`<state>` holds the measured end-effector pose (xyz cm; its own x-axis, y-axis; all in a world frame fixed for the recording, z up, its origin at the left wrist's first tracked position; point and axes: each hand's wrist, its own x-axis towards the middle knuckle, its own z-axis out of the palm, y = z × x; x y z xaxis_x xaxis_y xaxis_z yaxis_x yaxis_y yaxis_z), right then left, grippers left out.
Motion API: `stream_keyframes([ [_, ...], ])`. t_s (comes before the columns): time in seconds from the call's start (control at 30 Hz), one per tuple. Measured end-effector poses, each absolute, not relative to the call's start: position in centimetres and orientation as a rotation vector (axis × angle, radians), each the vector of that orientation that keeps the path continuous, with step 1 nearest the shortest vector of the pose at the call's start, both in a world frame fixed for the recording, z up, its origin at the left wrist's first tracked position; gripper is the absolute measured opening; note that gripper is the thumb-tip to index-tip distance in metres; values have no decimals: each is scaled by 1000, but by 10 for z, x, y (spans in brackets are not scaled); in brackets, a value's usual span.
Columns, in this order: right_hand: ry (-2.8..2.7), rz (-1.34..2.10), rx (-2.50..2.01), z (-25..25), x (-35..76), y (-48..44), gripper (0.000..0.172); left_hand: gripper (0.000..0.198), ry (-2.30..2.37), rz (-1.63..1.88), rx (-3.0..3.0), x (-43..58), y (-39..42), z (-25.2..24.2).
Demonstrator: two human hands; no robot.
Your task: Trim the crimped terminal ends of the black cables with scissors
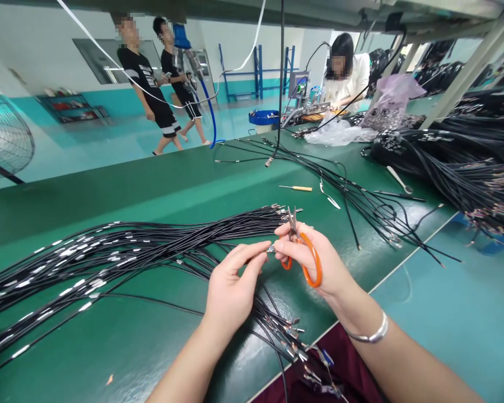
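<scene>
My left hand (234, 278) pinches the end of a black cable, with a small silvery connector (271, 248) showing at the fingertips. Orange-handled scissors (314, 263) are held in my right hand (319, 254), their blades pointing up and slightly parted. The thumb and finger of that hand also reach the cable end, touching or nearly touching the connector. Behind both hands runs a thick bundle of black cables (185, 230) with white labels. More cable ends with metal terminals (292, 336) lie in front, reaching over the table edge.
The green table (121, 190) holds a yellow-handled pick (302, 188), loose cables (331, 176) and a large cable pile (437, 162) at right. A black cable (281, 84) hangs down over it. One person (348, 73) sits opposite; two people (147, 84) walk behind.
</scene>
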<state>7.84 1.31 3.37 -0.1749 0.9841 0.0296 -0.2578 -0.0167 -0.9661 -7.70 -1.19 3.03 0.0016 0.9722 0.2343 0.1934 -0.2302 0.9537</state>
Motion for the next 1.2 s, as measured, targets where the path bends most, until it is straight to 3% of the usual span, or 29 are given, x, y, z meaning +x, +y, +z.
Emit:
stream_keyframes([
  [0.53,-979,1575,-915,35,82,0,28,12,1234,1293,1769,-77,-13,33],
  [0.63,-1112,1594,-952,39,96,-6,27,14,1238,1197,1792,-78,-14,36],
  [0.83,-1558,1799,-929,44,141,-17,42,19,1236,1050,1842,-76,-16,42],
  [1.2,-2005,1950,-1272,40,142,-6,39,19,1389,676,1603,-74,-15,51],
])
